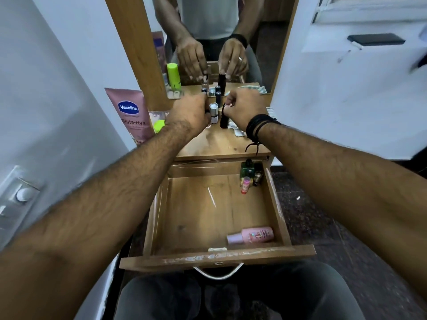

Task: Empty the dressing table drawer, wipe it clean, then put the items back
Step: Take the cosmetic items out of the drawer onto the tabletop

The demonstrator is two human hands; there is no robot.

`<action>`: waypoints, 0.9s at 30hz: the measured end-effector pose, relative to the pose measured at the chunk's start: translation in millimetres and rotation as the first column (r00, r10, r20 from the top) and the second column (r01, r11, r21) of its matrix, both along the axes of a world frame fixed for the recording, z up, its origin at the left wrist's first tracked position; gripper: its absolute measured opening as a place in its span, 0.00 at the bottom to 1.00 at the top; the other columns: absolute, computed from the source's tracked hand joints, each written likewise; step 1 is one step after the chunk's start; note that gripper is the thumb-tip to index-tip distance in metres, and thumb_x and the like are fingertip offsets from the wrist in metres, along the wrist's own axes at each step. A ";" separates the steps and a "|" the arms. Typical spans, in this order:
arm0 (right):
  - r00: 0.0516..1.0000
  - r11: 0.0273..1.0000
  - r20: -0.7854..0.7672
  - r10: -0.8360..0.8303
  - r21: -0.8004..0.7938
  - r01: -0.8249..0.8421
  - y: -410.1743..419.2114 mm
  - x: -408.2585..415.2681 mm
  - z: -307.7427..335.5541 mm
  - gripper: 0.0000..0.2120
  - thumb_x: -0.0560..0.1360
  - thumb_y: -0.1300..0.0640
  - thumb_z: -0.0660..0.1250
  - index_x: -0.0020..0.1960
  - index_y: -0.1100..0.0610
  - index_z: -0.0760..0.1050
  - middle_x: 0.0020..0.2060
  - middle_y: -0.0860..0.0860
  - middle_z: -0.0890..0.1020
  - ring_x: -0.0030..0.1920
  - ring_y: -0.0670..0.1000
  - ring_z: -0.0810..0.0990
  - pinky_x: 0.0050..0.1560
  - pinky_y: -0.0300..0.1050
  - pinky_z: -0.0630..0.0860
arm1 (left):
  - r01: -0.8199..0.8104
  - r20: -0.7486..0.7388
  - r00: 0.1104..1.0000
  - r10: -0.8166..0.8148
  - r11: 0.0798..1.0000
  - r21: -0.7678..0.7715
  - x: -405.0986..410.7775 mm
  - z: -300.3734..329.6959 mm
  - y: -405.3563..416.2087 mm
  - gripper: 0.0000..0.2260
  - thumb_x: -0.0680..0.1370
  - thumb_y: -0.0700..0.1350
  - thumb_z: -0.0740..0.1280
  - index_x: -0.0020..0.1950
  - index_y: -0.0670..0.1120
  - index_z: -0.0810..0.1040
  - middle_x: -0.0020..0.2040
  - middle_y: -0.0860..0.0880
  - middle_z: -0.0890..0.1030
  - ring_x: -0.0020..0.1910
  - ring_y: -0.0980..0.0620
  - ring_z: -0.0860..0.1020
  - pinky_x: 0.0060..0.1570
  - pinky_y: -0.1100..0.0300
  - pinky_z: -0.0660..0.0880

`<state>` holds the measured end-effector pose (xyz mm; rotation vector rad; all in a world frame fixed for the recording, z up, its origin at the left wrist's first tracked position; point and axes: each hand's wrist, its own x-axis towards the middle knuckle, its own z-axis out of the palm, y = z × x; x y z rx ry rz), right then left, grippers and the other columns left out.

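On tabletop [221,144], head view: both hands out over small cosmetics cluster near mirror [215,31]. Left hand [189,114] curled round a small dark item, mostly hidden (can't tell what exactly). Right hand [245,107] pinching top of black tube [223,120] between thumb and fingertips, tube upright, base touching or just above wood — can't tell which. Silver-capped bottle [214,112] standing between the two hands, more dark-capped bottles [217,90] behind. Vaseline tube [131,112] leaning at left w/ green cap [159,125] beside it; crumpled cloth [238,131] near right wrist. Drawer [217,257] pulled fully open below, mostly bare: green bottle [247,168], small pink vial [245,184] and a dark bottle [257,177] grouped in far right corner, pink bottle [250,235] lying on its side near front right. Step, prob.: either emptying (setting items down) or refilling (picking up) — can't settle from one shot; leftover items in drawer fit both. Next move calls for either letting go w/o toppling upright neighbours, or lifting straight up clear of them, then reaching down to drawer.
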<state>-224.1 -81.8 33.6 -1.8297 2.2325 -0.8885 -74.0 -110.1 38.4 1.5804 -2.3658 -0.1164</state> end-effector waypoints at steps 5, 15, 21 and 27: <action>1.000 1.000 -0.019 -0.001 0.013 0.002 -14.6 -0.5 -6.6 0.06 0.72 0.57 0.67 0.47 0.51 0.82 0.46 0.51 0.84 0.49 0.53 0.81 0.43 0.41 0.69 | 0.001 -0.007 1.000 -0.001 1.000 0.025 1.1 -9.0 -15.6 0.10 0.77 0.50 0.69 0.57 0.50 0.78 0.54 0.45 0.81 0.55 0.41 0.78 0.49 0.52 0.73; 1.000 1.000 0.005 0.014 -0.027 -0.013 -22.7 1.1 -9.7 0.07 0.75 0.57 0.67 0.51 0.52 0.82 0.50 0.52 0.84 0.53 0.53 0.80 0.53 0.48 0.77 | -0.022 -0.016 1.000 0.023 0.998 0.062 -6.6 -18.8 -25.8 0.12 0.75 0.46 0.68 0.58 0.48 0.77 0.56 0.41 0.80 0.57 0.37 0.78 0.53 0.45 0.78; 1.000 0.997 0.000 0.030 -0.070 -0.030 -21.3 -0.8 -13.2 0.07 0.76 0.56 0.67 0.50 0.53 0.83 0.48 0.51 0.84 0.52 0.52 0.80 0.52 0.48 0.77 | -0.016 -0.003 1.000 0.016 0.998 0.055 -7.8 -18.8 -27.8 0.11 0.75 0.46 0.67 0.58 0.48 0.77 0.55 0.41 0.81 0.57 0.37 0.78 0.54 0.46 0.78; 0.999 0.995 0.026 0.033 -0.091 -0.031 -16.1 -4.3 -17.8 0.06 0.75 0.56 0.69 0.51 0.52 0.81 0.48 0.50 0.83 0.51 0.50 0.80 0.52 0.46 0.77 | 0.004 0.039 0.999 -0.005 0.999 0.033 -8.9 -17.1 -28.6 0.11 0.75 0.46 0.68 0.57 0.48 0.79 0.56 0.41 0.81 0.57 0.37 0.78 0.52 0.47 0.76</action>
